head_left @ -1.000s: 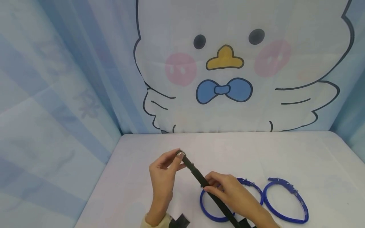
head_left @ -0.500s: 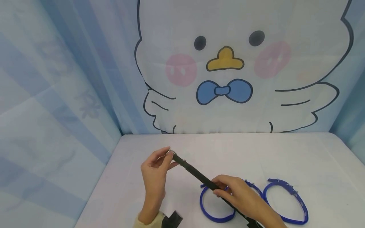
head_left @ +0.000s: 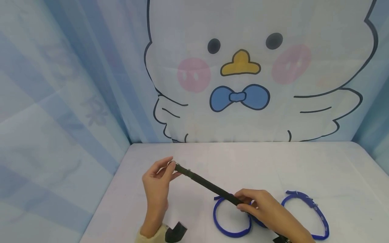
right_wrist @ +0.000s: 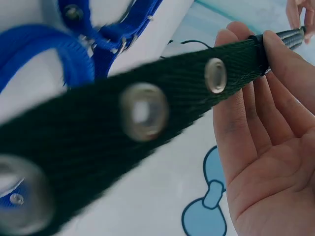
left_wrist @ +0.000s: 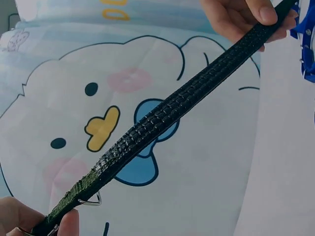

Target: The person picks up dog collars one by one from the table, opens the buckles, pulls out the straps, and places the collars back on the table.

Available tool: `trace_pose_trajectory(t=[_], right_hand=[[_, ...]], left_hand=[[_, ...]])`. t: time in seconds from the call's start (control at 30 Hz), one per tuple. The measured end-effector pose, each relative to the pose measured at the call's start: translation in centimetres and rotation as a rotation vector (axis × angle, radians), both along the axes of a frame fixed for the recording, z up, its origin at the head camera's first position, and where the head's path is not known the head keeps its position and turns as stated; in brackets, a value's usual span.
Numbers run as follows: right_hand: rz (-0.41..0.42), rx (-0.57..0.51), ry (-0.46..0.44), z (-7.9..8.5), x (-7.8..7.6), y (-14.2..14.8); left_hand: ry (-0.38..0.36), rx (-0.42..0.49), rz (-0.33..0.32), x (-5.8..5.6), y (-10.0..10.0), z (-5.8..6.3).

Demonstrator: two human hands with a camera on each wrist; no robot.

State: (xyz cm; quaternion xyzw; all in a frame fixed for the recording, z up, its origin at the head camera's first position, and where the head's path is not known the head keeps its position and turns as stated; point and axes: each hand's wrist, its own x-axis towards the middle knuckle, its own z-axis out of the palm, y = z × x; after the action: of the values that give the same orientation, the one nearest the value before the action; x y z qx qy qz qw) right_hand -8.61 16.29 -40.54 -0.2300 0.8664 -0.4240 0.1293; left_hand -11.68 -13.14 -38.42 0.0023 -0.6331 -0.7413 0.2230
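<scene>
A dark green pet collar [head_left: 209, 185] is held stretched slantwise above the table between both hands. My left hand [head_left: 155, 187] pinches its buckle end between thumb and fingers, with the metal buckle right at the fingertips. Near that end a metal D-ring [left_wrist: 93, 200] hangs from the strap, whose middle has a shiny, scale-like surface. My right hand [head_left: 262, 206] pinches the collar farther along, lower and to the right. Past this grip the strap runs toward the right wrist camera, showing metal eyelets [right_wrist: 215, 75].
A blue collar [head_left: 232, 234] lies looped on the white table [head_left: 170, 222] below the green one. Another blue collar [head_left: 322, 216] lies to the right, partly behind the right forearm. More blue strap shows beneath the right hand. A printed curtain [head_left: 188, 121] hangs behind the table.
My left hand has moved left with the buckle end, and my right hand has shifted right, its grip sliding farther along the collar. The green strap now lies at a flatter slant.
</scene>
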Motion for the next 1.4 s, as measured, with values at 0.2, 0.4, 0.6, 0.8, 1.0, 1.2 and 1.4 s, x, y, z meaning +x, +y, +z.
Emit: trace_pose_trajectory(t=[0.2, 0.4, 0.6, 0.8, 1.0, 1.2, 1.4], right_hand=[[-0.018, 0.045, -0.014, -0.3, -0.1, 1.3], [-0.051, 0.079, -0.033, -0.5, -0.2, 2.5], [-0.099, 0.127, -0.068, -0.7, -0.4, 3.4], [-0.146, 0.174, -0.07, -1.1, -0.4, 4.3], [-0.16, 0.204, -0.082, -1.7, 0.1, 6.0], [-0.193, 0.232, -0.063, -1.7, -0.1, 7.3], [-0.198, 0.201, -0.024, -1.3, -0.3, 8.4]], left_hand=[[-0.014, 0.014, 0.016, -0.3, -0.9, -0.1], [-0.031, 0.002, 0.039, -0.3, -2.0, -0.1], [-0.038, -0.006, 0.063, -0.4, -3.0, -0.2], [-0.057, -0.015, 0.084, -0.4, -3.5, -0.3], [-0.085, -0.008, 0.102, -0.2, -3.9, -0.8], [-0.077, 0.006, 0.108, -0.3, -4.5, -1.2], [-0.069, 0.015, 0.104, -0.4, -5.2, -1.1]])
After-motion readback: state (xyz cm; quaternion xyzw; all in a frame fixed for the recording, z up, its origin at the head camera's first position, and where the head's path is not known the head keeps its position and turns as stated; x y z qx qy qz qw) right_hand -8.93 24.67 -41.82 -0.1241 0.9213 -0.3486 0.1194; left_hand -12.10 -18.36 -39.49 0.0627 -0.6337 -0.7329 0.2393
